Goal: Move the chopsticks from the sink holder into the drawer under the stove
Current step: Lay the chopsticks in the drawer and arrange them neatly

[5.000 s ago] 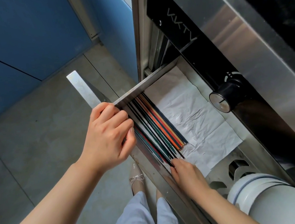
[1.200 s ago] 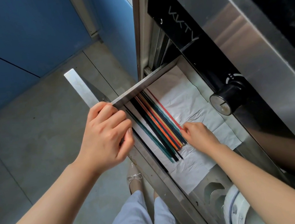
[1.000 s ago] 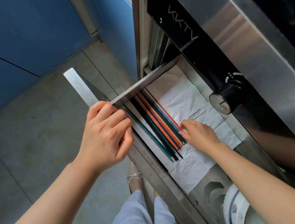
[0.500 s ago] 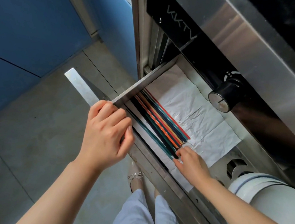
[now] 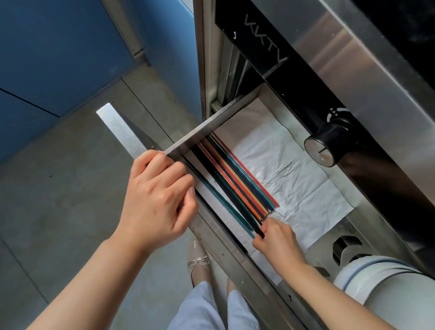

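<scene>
Both hands' fingers (image 5: 263, 228) curl largely hidden underneath.

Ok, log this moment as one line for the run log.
chopsticks: in drawer on paper liner | left hand: grips drawer front | right hand: at chopstick ends

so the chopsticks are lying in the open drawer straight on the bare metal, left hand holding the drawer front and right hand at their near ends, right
Not quite. In the head view the chopsticks lie on white paper lining the open drawer, not on bare metal. The rest holds: the left hand grips the drawer front, and the right hand is at their near ends.
</scene>
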Demonstrator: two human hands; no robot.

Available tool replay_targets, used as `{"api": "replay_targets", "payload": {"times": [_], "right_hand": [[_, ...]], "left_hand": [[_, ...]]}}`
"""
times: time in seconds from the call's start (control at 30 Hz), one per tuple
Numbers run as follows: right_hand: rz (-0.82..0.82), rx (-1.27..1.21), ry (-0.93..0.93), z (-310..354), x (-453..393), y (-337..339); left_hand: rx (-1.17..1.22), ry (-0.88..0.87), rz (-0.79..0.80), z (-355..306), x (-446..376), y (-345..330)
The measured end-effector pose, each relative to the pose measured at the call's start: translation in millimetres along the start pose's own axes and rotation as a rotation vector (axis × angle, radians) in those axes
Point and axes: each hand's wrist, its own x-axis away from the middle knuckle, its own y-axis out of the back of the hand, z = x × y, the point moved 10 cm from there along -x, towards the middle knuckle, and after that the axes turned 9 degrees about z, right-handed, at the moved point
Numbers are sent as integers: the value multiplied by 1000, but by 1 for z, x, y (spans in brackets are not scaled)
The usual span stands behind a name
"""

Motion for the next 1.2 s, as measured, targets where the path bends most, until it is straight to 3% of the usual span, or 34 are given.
{"api": "replay_targets", "payload": {"times": [0.23,0.47,1.03,1.2], "right_hand": [[16,-57,90,-4,15,1],[95,-60,23,-12,11,-21],[37,-134,6,-10,0,-14],[46,19,76,6,-1,-14]], "left_hand": [[1,3,-7,0,0,0],[6,3,-16,0,0,1],[-2,-4,-26,0,1,1],[-1,-3,-25,0,0,0]]}}
